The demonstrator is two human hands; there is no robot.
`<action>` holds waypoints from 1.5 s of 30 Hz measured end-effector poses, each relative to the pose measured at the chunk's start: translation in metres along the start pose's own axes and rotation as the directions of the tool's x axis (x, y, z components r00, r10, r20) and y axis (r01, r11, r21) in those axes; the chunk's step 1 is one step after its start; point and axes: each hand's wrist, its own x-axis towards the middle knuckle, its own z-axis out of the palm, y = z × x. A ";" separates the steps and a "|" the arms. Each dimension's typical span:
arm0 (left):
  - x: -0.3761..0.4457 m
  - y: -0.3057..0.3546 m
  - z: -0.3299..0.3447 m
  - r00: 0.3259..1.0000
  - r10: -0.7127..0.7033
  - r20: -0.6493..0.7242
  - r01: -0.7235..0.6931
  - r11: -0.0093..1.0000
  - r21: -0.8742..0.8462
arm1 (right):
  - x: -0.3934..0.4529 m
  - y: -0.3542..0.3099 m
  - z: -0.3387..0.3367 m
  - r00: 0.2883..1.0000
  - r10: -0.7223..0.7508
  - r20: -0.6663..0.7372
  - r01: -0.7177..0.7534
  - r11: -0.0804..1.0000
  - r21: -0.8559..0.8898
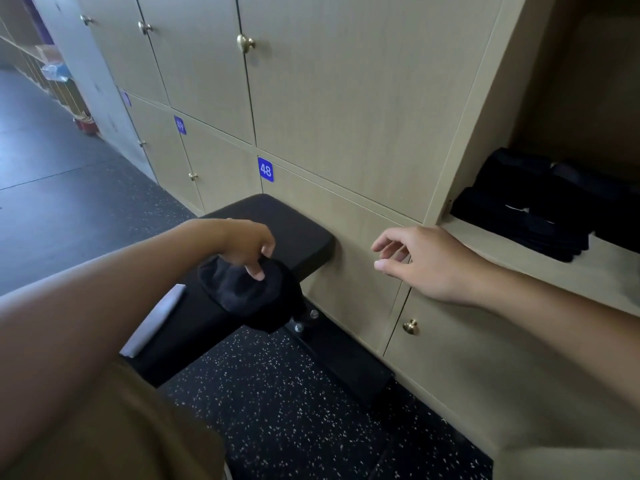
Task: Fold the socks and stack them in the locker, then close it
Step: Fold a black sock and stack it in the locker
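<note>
Person: body appearance
Left hand [247, 245] and right hand [424, 263] bare; forearms unsleeved; tan-brown garment [114, 427] at lower left.

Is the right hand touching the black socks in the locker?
Apart. The head view shows the right hand open in front of the closed locker doors, with bare shelf between it and the stacked socks.

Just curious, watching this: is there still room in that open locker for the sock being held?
Yes. The locker shelf is bare in front of and left of the stacked socks. The back right looks crowded. The right hand hovers empty nearby; the left hand holds the sock over the bench.
</note>
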 end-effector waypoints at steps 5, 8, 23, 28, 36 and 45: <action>-0.017 0.032 -0.023 0.979 0.189 -0.077 -0.196 0.977 -0.089 | -0.001 -0.005 0.004 0.997 -0.017 0.080 0.012 0.998 0.058; -0.027 0.048 -0.030 0.938 0.321 -0.130 -0.345 0.899 -0.270 | -0.002 -0.008 0.008 0.982 -0.053 0.179 0.034 0.994 0.105; -0.043 0.069 -0.030 0.909 0.411 -0.071 -0.393 0.785 -0.480 | -0.011 -0.002 -0.018 0.969 -0.093 0.228 0.064 0.989 0.132; -0.039 0.062 -0.029 0.912 0.330 -0.243 -0.397 0.857 -0.329 | -0.016 0.017 -0.025 0.985 -0.034 0.170 0.030 0.999 0.022; -0.025 0.047 -0.027 0.932 0.221 -0.287 -0.326 0.859 -0.396 | -0.021 0.051 -0.025 0.967 0.087 0.240 -0.098 0.995 0.032; -0.031 0.051 -0.036 0.940 -0.062 -0.335 -0.169 0.768 -0.618 | -0.025 0.040 -0.036 0.956 0.293 0.029 -0.270 0.833 0.482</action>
